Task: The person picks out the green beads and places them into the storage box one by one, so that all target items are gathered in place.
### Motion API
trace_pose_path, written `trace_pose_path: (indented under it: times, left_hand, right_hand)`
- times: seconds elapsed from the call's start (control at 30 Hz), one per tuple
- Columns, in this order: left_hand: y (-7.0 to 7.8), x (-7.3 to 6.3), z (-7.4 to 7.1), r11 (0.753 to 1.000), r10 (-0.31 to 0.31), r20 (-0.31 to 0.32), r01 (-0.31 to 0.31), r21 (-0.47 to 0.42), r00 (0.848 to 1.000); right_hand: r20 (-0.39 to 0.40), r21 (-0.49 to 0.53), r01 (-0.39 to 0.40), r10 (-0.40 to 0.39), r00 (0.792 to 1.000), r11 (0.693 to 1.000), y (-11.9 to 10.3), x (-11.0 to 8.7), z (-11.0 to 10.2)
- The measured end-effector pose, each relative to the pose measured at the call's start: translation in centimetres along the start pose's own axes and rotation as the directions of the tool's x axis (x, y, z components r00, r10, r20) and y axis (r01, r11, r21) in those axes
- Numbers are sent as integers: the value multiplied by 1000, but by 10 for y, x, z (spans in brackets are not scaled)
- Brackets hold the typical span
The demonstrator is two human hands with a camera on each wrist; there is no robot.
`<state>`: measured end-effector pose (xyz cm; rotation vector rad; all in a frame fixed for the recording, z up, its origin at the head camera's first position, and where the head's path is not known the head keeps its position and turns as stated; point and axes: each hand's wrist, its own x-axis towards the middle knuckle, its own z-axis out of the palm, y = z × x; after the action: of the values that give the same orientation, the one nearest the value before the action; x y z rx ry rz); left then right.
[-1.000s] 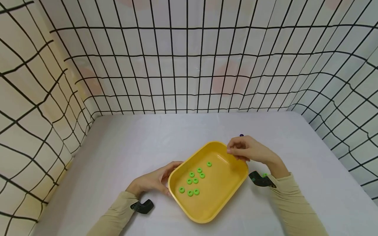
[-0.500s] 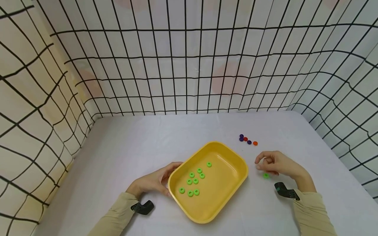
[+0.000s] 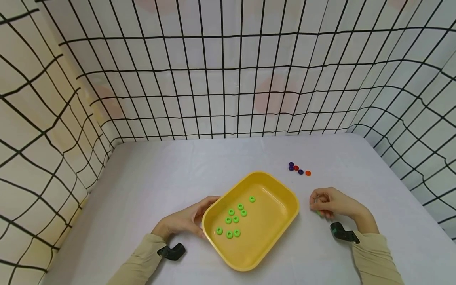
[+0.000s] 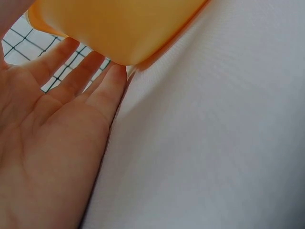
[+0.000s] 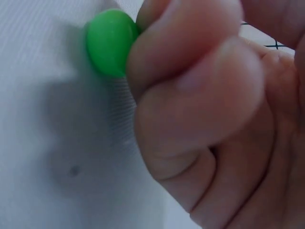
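A yellow rectangular tray [image 3: 263, 253] sits angled on the table, with several green ring-shaped beads [image 3: 236, 219] in its left half. My left hand [image 3: 185, 217] holds its left end from outside, fingers and thumb spread round the corner; the left wrist view shows fingertips against the tray wall [image 4: 119, 33]. Right of the tray, my right hand [image 3: 336, 204] is low over the table, its curled fingertips at another green bead [image 5: 110, 43]. That bead is against the white cloth, mostly covered by the fingers in the head view; the thumb's contact is hidden.
Behind the right hand lies a small group of loose beads: purple [image 3: 301, 172], red [image 3: 296, 168] and orange [image 3: 308, 173]. A black wire grid [image 3: 224, 95] encloses the back and sides of the white-covered table [image 3: 156, 170].
My right hand has left the tray's right rim, moved right and lowered onto the loose green bead. That uncovered the purple, red and orange beads. The left hand and tray stay put.
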<state>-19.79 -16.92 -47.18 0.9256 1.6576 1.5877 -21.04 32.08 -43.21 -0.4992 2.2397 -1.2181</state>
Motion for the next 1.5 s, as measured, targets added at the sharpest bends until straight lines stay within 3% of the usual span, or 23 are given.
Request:
trace_pose_path:
  times: [0.2,0.4,0.6,0.9,1.17,1.5]
  left_hand:
    - [-2,0,1,999,28,15,-28,-18,999]
    - [-2,0,3,1000,-6,12,6,-14,1000]
    - [-2,2,6,1000,-23,10,23,-15,1000]
    - [-1,2,5,1000,-15,6,15,-1,1000]
    - [4,0,1,1000,-6,-3,6,11,1000]
    - [-1,0,1,1000,9,-2,-9,22,1000]
  right_hand:
    - [-5,26,12,-12,1000,1000,1,-7,-1]
    - [-38,5,16,-15,999,1000,8,-16,-5]
    - [-64,-50,-42,39,997,998,15,-23,-8]
    - [-67,-98,-127,121,990,987,6,-24,-6]
    - [-69,-79,-112,107,992,990,7,-19,-8]
    - [-102,-46,-127,122,987,991,10,-18,-8]
